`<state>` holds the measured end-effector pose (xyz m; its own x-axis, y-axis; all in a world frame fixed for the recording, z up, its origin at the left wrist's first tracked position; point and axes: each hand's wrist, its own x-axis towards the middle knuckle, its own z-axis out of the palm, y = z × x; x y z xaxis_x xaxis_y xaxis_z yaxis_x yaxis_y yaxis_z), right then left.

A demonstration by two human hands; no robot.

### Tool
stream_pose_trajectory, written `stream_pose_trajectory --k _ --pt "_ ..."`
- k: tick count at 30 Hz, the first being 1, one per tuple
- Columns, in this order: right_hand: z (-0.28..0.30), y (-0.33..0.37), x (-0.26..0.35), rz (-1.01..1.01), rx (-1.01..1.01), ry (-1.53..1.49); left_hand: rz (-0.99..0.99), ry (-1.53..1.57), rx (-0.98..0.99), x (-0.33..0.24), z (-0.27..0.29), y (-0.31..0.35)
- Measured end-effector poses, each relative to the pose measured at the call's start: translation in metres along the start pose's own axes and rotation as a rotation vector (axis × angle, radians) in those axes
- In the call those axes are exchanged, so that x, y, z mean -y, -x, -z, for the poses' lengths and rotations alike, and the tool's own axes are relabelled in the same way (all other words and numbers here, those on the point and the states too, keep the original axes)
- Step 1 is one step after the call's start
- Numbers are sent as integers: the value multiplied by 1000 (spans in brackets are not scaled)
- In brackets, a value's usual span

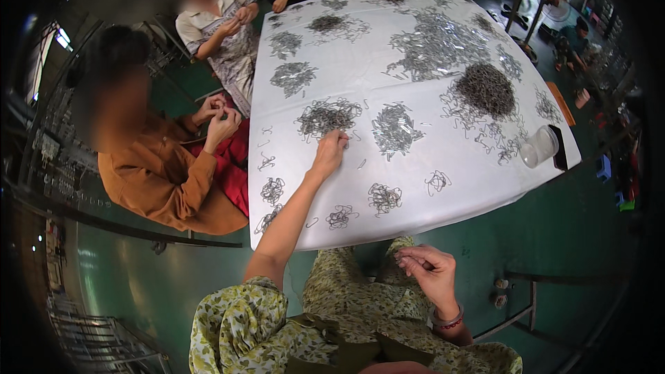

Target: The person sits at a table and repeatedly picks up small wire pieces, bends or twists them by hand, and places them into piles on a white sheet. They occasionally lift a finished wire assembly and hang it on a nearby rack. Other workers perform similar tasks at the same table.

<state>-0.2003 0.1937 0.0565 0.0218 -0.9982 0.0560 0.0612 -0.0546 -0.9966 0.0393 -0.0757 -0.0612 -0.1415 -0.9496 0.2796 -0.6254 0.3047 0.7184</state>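
Note:
My left hand [330,152] reaches over the white-covered table [436,201]. Its fingers are pinched together at the near edge of a pile of bent wire hooks [325,118]; whatever is between the fingertips is too small to make out. Just right of it lies a heap of small, clear, shiny pieces [396,129], with one loose piece [361,164] closer to me. Above my lap, off the table's near edge, my right hand [431,273] is closed in a pinch, thumb against fingers. Something tiny may be in it, but I cannot tell what.
Smaller clusters of hooks [384,197] lie along the near edge. A big dark heap of hooks [487,90] and a wide spread of clear pieces [436,45] cover the far right. Clear plastic jars [540,145] stand at the right edge. Co-workers [166,173] sit at the left and far sides.

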Motion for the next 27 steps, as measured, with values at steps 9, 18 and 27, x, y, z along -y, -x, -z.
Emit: stream_pose_trajectory --k 9,18,27 --pt "-2 -6 -7 10 -59 -33 399 921 293 -82 18 81" --pt "-10 0 -13 -3 -186 -52 -54 855 375 -178 38 171" --pt "-14 9 -25 123 -234 9 -132 583 138 -190 18 185"
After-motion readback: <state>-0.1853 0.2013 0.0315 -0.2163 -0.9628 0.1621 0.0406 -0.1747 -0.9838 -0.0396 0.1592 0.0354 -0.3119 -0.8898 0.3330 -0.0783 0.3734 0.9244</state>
